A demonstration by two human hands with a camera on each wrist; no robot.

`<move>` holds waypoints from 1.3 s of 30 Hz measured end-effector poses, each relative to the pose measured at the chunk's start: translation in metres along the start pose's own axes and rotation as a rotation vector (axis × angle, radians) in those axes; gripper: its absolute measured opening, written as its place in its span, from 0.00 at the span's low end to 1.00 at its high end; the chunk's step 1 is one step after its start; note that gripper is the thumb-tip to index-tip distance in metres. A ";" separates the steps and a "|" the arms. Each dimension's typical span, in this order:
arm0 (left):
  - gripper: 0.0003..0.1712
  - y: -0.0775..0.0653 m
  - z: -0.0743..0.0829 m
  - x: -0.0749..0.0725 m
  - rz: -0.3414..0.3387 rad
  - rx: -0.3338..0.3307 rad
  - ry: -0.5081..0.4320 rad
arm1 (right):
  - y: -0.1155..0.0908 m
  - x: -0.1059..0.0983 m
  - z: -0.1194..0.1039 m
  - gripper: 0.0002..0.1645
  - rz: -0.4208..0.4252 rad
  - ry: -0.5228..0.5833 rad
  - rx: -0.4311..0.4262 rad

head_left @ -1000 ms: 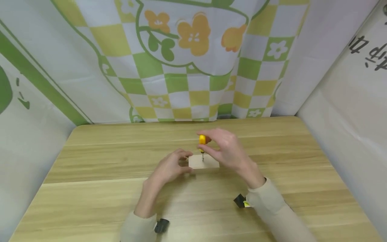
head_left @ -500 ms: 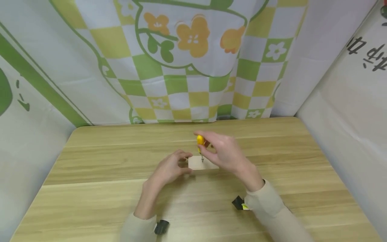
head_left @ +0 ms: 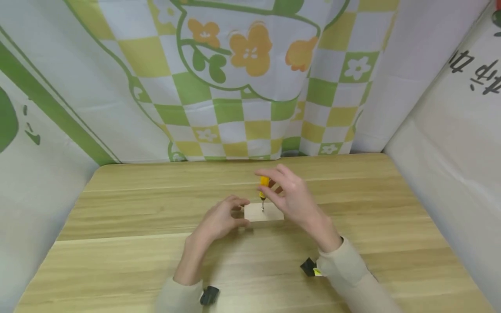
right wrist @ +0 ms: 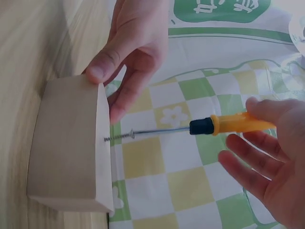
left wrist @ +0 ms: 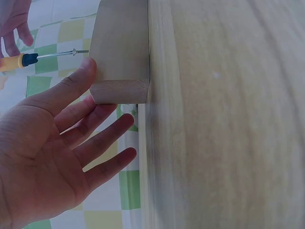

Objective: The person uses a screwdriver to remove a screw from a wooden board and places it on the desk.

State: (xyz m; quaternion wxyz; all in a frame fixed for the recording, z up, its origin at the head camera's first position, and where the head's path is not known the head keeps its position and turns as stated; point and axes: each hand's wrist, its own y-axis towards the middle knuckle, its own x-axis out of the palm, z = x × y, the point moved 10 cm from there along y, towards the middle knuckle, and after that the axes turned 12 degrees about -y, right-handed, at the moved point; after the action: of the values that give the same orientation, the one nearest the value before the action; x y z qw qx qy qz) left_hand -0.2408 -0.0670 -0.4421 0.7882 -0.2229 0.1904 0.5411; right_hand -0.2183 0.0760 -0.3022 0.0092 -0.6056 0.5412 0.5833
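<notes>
A pale wooden block (head_left: 253, 213) lies on the table, its left end held between the thumb and fingers of my left hand (head_left: 221, 218). From the block's top face stands a screw (right wrist: 120, 137), part of its thread showing above the wood. The tip of a screwdriver (right wrist: 202, 126) with a yellow handle and dark collar meets the screw head, roughly in line with it. My right hand (head_left: 294, 196) pinches that handle from above with thumb and fingers. In the left wrist view the thumb presses the block's upper edge, while the lower fingers (left wrist: 107, 143) spread loosely beside it.
The wood-grain table (head_left: 129, 208) extends around both hands. A checked, flowered curtain (head_left: 242, 104) hangs behind its far edge, and white sheets (head_left: 450, 143) flank the sides. Small black devices sit at the left cuff (head_left: 209, 295) and right cuff (head_left: 308, 267).
The screwdriver handle leaned left half a second ago and now stands more upright. My right hand's fingers have shifted round the handle. The block and left hand stay nearly in place.
</notes>
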 end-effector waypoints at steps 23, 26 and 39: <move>0.31 -0.003 -0.003 0.000 0.007 0.017 -0.011 | 0.008 0.002 0.001 0.18 -0.063 0.192 0.005; 0.31 -0.002 -0.002 0.000 0.006 0.022 -0.001 | 0.008 0.002 0.001 0.17 -0.082 0.211 0.015; 0.33 -0.003 0.001 -0.001 0.002 0.004 0.008 | 0.006 -0.005 -0.012 0.14 0.060 0.088 0.032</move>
State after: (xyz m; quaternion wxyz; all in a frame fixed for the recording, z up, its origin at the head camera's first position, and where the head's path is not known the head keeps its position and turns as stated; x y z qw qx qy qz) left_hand -0.2386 -0.0678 -0.4406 0.7872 -0.2234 0.1947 0.5409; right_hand -0.2124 0.0690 -0.2910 -0.0223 -0.6141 0.5682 0.5473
